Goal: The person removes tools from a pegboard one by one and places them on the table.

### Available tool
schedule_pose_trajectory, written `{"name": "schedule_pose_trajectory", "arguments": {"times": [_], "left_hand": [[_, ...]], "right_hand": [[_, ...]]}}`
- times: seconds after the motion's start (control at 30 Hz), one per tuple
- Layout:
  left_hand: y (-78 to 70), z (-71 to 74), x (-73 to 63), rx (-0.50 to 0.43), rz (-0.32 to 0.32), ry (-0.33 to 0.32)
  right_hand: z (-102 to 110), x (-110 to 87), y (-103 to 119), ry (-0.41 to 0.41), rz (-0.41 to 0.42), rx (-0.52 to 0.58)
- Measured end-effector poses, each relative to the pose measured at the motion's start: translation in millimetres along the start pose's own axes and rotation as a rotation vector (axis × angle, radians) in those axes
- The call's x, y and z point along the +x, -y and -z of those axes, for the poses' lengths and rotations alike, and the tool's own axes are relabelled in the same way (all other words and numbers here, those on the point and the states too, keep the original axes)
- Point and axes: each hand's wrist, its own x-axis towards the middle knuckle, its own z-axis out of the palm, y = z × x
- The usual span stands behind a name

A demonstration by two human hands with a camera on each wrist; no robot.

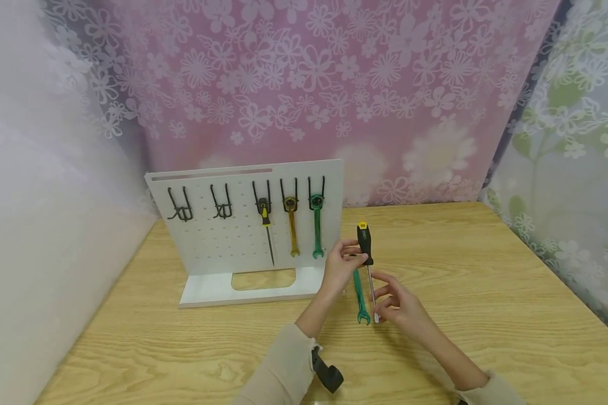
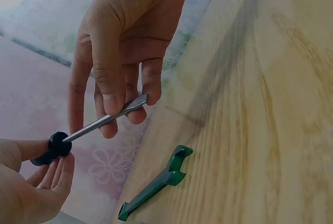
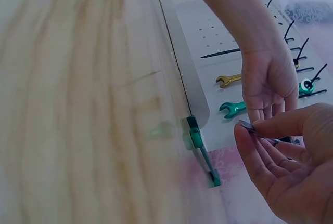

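Note:
A flat-blade screwdriver (image 1: 365,243) with a black handle and yellow end is held between both hands, right of the pegboard, handle up. My left hand (image 1: 340,264) grips the handle between thumb and fingers. At the lower end, my right hand (image 1: 400,306) pinches the metal shaft near its tip; the left wrist view shows thumb and fingers on the shaft (image 2: 99,123). A green wrench (image 1: 360,298) lies on the table beneath and beside the hands, its upper end partly hidden by the left hand. In the right wrist view, the screwdriver's handle is mostly hidden.
A white pegboard (image 1: 208,247) stands on the wooden table (image 1: 461,253). From its black hooks hang a smaller screwdriver (image 1: 269,242), a gold wrench (image 1: 292,228) and another green wrench (image 1: 317,228). Two hooks at the left hold nothing. Floral curtains (image 1: 309,84) rise behind.

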Motion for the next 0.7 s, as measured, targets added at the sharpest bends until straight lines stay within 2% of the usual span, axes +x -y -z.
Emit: {"name": "schedule_pose_trajectory", "arguments": {"times": [0.37, 0.6, 0.7], "left_hand": [[20.4, 0.5, 6.6, 0.061, 0.048, 0.032], [30.0, 3.2, 7.0, 0.125, 0.007, 0.065], [35.0, 2.6, 8.5, 0.141, 0.029, 0.054]], "right_hand": [[1.7, -2.0, -9.4, 0.042, -0.127, 0.092], [2.2, -1.5, -18.0, 0.051, -0.183, 0.102], [1.9, -1.5, -20.7, 0.053, -0.200, 0.098]]}}
